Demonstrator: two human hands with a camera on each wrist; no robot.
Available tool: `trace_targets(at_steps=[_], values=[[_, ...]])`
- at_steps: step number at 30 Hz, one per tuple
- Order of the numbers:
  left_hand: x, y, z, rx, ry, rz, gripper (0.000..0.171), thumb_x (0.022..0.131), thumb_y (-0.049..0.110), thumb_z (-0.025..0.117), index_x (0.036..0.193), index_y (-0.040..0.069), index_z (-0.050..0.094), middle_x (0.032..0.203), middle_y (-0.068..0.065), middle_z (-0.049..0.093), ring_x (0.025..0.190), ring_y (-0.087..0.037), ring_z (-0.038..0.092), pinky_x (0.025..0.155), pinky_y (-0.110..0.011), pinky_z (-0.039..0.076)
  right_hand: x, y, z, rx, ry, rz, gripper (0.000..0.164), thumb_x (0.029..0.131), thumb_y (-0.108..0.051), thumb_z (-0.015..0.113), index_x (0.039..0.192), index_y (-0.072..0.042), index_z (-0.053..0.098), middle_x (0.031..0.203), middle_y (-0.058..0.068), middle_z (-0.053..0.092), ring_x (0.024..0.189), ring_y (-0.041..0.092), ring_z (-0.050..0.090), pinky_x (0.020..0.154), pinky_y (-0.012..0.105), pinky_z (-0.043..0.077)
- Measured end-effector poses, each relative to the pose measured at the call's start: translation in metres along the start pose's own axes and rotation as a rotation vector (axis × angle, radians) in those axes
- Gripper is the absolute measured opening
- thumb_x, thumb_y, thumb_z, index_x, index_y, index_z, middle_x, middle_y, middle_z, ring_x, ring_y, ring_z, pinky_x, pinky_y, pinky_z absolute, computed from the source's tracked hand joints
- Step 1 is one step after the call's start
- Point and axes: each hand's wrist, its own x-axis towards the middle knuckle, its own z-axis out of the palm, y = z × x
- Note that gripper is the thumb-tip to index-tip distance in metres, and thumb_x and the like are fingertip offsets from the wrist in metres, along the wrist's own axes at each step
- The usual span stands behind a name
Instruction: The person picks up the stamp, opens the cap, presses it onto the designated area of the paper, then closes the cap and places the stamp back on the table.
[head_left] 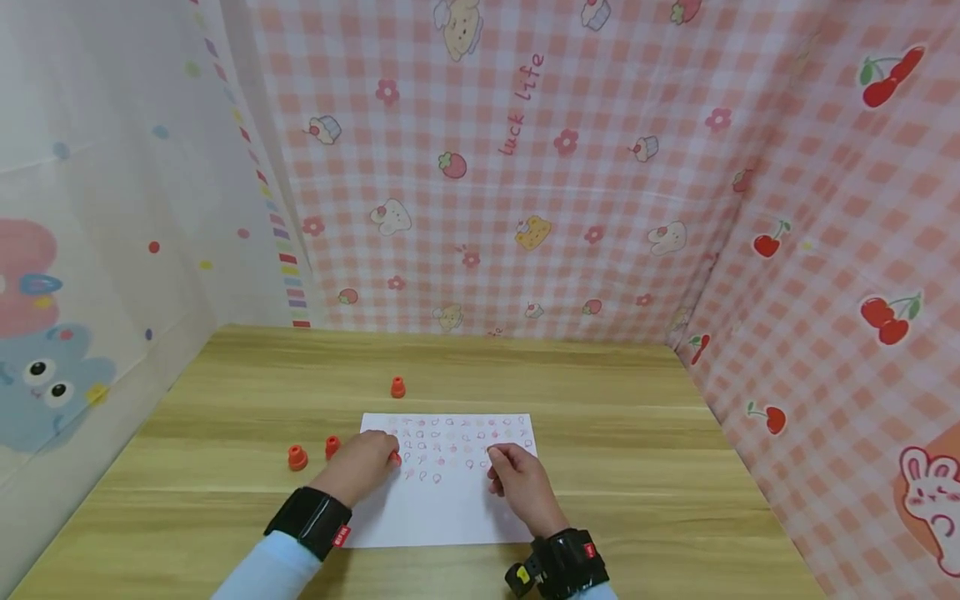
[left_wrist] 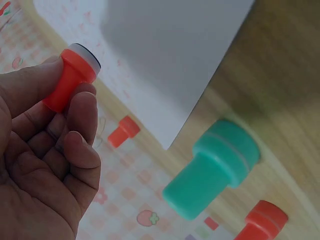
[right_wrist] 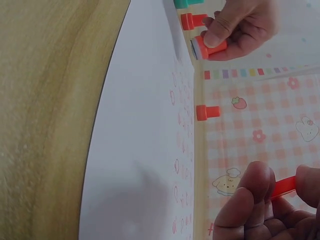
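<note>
My left hand (head_left: 360,467) is over the paper's left side, pinching a red stamp (left_wrist: 75,75) between thumb and fingers. The stamp's pale face with a dark edge is bare in the left wrist view. My right hand (head_left: 521,483) is over the paper's right side. Its thumb and fingertips pinch a small, thin red piece (right_wrist: 284,187), mostly covered by the fingers; I cannot tell whether it is a cap. White paper (head_left: 435,517) lies below both hands, with rows of small red printed marks across its upper part.
Capped red stamps stand left of the paper, one farther out (head_left: 297,457) and one near my hand (head_left: 333,446). Another red stamp (head_left: 398,387) stands beyond the paper. A green stamp (left_wrist: 215,167) shows near my left wrist. Patterned cloth (head_left: 480,192) bounds the wooden table (head_left: 637,433).
</note>
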Motion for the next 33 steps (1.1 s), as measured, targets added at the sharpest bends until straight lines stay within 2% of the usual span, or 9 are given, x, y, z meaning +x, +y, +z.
trace_targets(at_steps=[2,8,13,18,22,27,33], values=[[0.0,0.0,0.002,0.008,-0.003,0.009,0.01,0.084,0.004,0.077,0.08,0.006,0.067,0.074,-0.004,0.061,0.071,-0.02,0.054,0.076,-0.038,0.051,0.0,0.0,0.0,-0.003,0.0,0.011,0.034,0.104,-0.027,0.052,0.119,0.002,0.061,0.083,0.006,0.059,0.071,0.017,0.059,0.068,0.031,0.049],[0.001,0.002,0.006,-0.011,-0.065,-0.029,0.01,0.084,0.009,0.079,0.083,0.006,0.069,0.074,-0.001,0.059,0.072,-0.02,0.052,0.078,-0.038,0.05,0.001,0.001,-0.001,0.002,-0.005,0.023,0.034,0.104,-0.027,0.052,0.12,0.002,0.061,0.084,0.006,0.059,0.072,0.018,0.059,0.069,0.031,0.05],[0.002,0.002,0.01,-0.007,-0.087,-0.04,0.01,0.084,0.009,0.079,0.086,0.005,0.071,0.075,-0.002,0.061,0.074,-0.02,0.053,0.08,-0.039,0.051,-0.001,0.001,-0.002,0.01,-0.007,0.025,0.035,0.104,-0.029,0.052,0.121,0.002,0.06,0.085,0.007,0.059,0.072,0.018,0.058,0.069,0.031,0.05],[0.004,0.002,0.014,0.033,-0.071,-0.016,0.007,0.084,0.006,0.078,0.085,0.004,0.071,0.076,-0.005,0.063,0.073,-0.021,0.057,0.079,-0.039,0.052,-0.001,0.001,-0.002,0.013,-0.008,0.011,0.036,0.104,-0.028,0.053,0.12,0.003,0.06,0.084,0.007,0.059,0.071,0.017,0.058,0.068,0.031,0.05],[0.006,0.003,0.017,0.068,-0.085,0.0,0.004,0.086,0.002,0.074,0.089,0.002,0.071,0.08,-0.008,0.066,0.078,-0.023,0.062,0.083,-0.04,0.053,-0.001,0.0,-0.002,0.009,-0.007,0.011,0.036,0.104,-0.028,0.053,0.121,0.003,0.06,0.084,0.007,0.059,0.071,0.017,0.058,0.068,0.031,0.05],[0.007,0.005,0.017,0.073,-0.11,-0.017,0.004,0.089,0.002,0.07,0.093,0.001,0.069,0.084,-0.01,0.067,0.084,-0.025,0.064,0.088,-0.041,0.052,0.0,0.001,0.0,0.013,-0.009,0.008,0.036,0.104,-0.027,0.053,0.12,0.004,0.06,0.083,0.007,0.059,0.07,0.017,0.058,0.067,0.03,0.049],[0.003,0.008,0.017,0.141,-0.091,0.04,0.005,0.09,0.002,0.069,0.091,-0.001,0.064,0.082,-0.012,0.064,0.083,-0.026,0.063,0.088,-0.04,0.052,0.0,0.001,0.002,0.011,-0.005,0.015,0.034,0.104,-0.027,0.053,0.118,0.003,0.061,0.082,0.006,0.059,0.07,0.016,0.058,0.066,0.03,0.049]])
